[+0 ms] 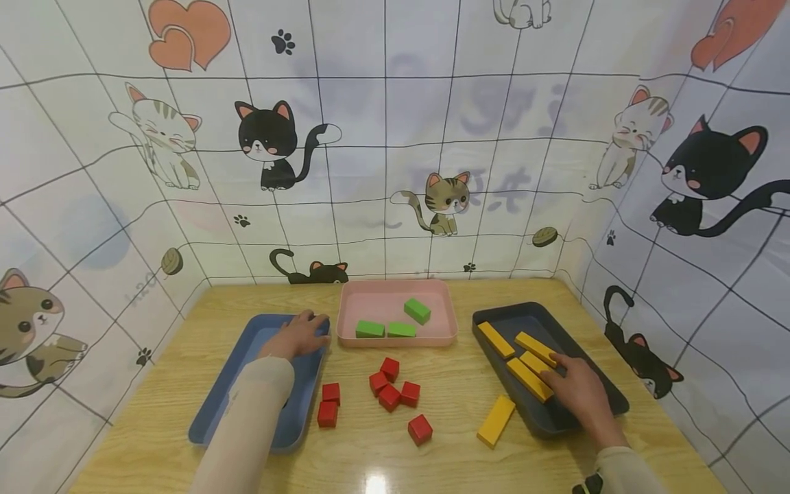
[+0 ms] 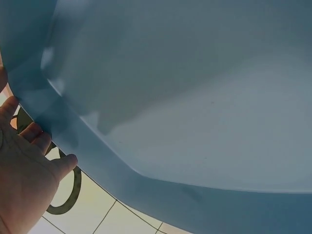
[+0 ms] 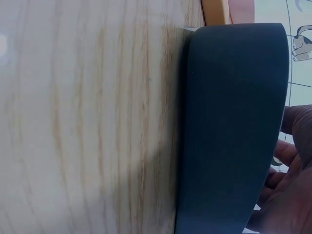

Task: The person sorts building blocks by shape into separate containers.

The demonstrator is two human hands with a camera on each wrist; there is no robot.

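Observation:
My left hand [image 1: 300, 335] is at the far right corner of the blue tray [image 1: 253, 346], its fingers loosely spread beside the rim. In the left wrist view the blue tray's inside [image 2: 209, 122] fills most of the picture and the left hand [image 2: 27, 170] shows past its edge. On the right, my right hand [image 1: 580, 391] reaches into the dark grey tray [image 1: 592, 374], pinching a yellow block [image 1: 535, 362] between finger and thumb. Other yellow blocks [image 1: 496, 340] lie around it. The right wrist view has the dark tray's outer wall [image 3: 234, 122] covering part of the right hand [image 3: 287, 190].
Between the trays lie several red cubes [image 1: 389, 397]. A loose yellow block [image 1: 496, 420] rests on the wooden table [image 1: 450, 453] left of the dark tray. At the back stands a pink tray [image 1: 376, 302] with three green blocks [image 1: 417, 311]. Cat-patterned cloth [image 1: 382, 137] surrounds the table.

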